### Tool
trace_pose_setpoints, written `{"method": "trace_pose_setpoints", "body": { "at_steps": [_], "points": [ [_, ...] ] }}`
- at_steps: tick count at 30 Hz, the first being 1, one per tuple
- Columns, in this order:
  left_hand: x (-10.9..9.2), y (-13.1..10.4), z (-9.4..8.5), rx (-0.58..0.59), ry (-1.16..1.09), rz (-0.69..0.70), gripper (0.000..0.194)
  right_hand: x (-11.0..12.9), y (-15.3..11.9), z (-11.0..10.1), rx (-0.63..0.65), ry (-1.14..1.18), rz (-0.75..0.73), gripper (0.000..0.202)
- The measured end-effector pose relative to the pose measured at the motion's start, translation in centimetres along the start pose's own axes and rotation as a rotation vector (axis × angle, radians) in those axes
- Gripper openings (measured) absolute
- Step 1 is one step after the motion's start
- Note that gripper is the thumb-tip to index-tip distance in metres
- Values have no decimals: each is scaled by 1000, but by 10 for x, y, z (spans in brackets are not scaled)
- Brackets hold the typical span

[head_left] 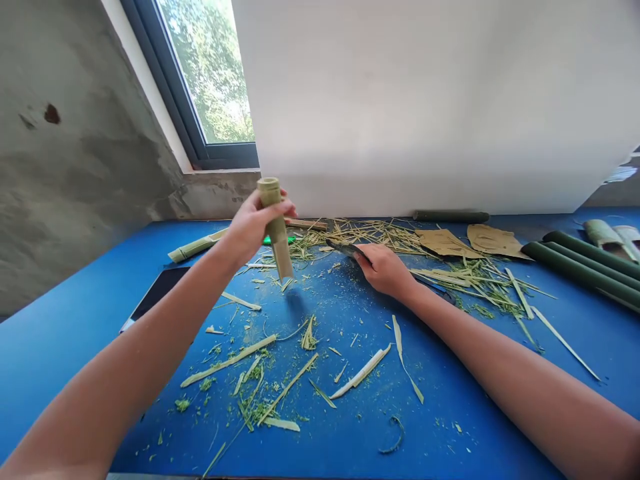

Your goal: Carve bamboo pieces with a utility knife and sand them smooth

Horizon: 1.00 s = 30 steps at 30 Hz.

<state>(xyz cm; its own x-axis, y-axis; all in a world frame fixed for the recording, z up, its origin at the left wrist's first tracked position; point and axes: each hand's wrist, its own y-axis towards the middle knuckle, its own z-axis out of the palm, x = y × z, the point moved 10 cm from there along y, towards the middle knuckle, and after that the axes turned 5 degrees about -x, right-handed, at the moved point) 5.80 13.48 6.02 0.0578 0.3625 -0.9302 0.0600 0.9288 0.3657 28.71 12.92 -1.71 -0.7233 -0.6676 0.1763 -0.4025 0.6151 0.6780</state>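
Observation:
My left hand [257,217] is closed round a pale green bamboo tube [280,250], gripping it near its ringed top end. The tube stands almost upright, leaning a little, and its lower end appears just above the blue table with a shadow beside it. To the right, my right hand [384,267] is closed on a dark-bladed knife [345,247], its blade pointing left towards the tube. The fingers hide the knife's handle. Bamboo strips [230,360] and fine green shavings [253,400] lie scattered on the table in front of both hands.
A flat dark-screened device [155,293] and a split bamboo piece [197,245] lie left. Thin strips [375,232] pile up behind my hands, near brown cardboard pieces [445,243]. Dark green bamboo poles [585,270] rest at right. A white panel [425,113] stands behind the table [65,307].

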Motion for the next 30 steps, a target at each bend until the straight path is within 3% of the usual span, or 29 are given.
{"method": "trace_pose_setpoints", "body": {
  "at_steps": [1,5,8,10,13,16,19,22,24,26,28,30],
  "points": [
    [-3,1,-3,-26,-16,32,34,1,0,0,2,0,-6,37],
    [13,5,-1,8,109,-88,26,6,-1,1,17,-1,-37,36],
    [0,8,-10,-44,-11,6,29,8,-2,2,22,-4,-57,36],
    [1,6,-10,-10,-28,16,35,9,-2,3,24,-7,-65,36],
    [44,-10,2,180,204,-217,38,10,-2,4,32,-10,-79,36],
    [76,-27,9,264,291,-294,38,11,-3,6,37,-11,-94,35],
    [88,-33,12,249,301,-279,39,11,-3,6,38,-11,-101,33],
    [87,-33,7,200,284,-290,33,10,-3,7,37,-10,-103,33],
    [85,-30,-6,171,355,-324,27,10,-3,7,38,-8,-105,33],
    [82,-23,-34,140,593,-345,25,10,-3,7,40,-8,-107,34],
    [73,-10,-77,76,969,-333,29,10,-3,7,41,-8,-106,34],
    [62,4,-123,-3,1118,-328,37,10,-3,8,43,-8,-106,34]
  ]
}}
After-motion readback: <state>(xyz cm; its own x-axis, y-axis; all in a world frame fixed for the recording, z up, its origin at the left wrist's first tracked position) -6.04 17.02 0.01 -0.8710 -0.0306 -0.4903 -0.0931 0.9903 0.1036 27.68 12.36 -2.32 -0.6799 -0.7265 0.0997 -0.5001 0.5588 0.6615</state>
